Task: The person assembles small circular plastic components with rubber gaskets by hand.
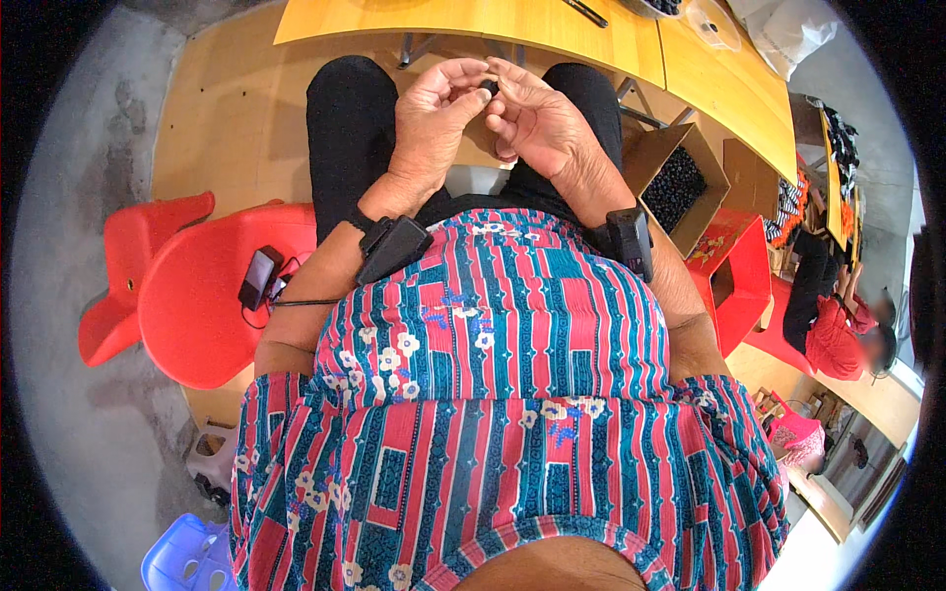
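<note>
A small black piece [490, 88], round-looking and too small to name, is held above my lap between both hands. My left hand [434, 118] pinches it with thumb and forefinger. On its other side the fingertips of my right hand [544, 120] close around it, partly hiding its shape. Each wrist carries a strapped black device, the left one [394, 248] larger in view than the right one [629, 243]. Beside my right knee, a cardboard box [711, 219] holds many similar small black pieces [674, 189].
Ahead runs a yellow table [473, 22] with a dark slim tool [586, 12], a clear lid [711, 25] and a white plastic bag [788, 34]. At left, a red chair [197, 305] bears a black device [260, 278] with a cable. Another person [843, 335] sits far right.
</note>
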`<state>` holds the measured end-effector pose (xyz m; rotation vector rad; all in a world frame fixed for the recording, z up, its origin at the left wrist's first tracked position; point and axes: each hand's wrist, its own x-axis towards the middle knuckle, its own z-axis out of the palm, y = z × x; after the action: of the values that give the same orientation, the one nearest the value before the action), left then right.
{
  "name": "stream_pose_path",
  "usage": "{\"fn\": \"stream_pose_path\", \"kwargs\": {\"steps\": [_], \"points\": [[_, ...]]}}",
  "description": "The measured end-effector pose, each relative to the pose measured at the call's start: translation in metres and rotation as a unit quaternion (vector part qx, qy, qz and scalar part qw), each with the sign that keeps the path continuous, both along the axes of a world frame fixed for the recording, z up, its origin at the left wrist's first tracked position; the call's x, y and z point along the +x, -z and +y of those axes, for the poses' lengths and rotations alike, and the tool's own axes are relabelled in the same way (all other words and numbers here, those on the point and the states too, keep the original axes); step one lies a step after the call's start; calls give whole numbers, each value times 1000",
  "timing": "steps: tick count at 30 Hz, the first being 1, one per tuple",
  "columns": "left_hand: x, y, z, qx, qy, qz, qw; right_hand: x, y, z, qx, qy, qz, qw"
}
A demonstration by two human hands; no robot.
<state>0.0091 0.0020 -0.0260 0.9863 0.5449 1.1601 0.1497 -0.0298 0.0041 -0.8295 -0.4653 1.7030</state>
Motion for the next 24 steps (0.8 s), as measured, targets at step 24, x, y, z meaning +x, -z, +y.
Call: {"fn": "stream_pose_path", "kwargs": {"steps": [24], "points": [[-19, -8, 27, 144, 112, 227, 957, 6, -1, -1, -99, -43, -40, 993]]}}
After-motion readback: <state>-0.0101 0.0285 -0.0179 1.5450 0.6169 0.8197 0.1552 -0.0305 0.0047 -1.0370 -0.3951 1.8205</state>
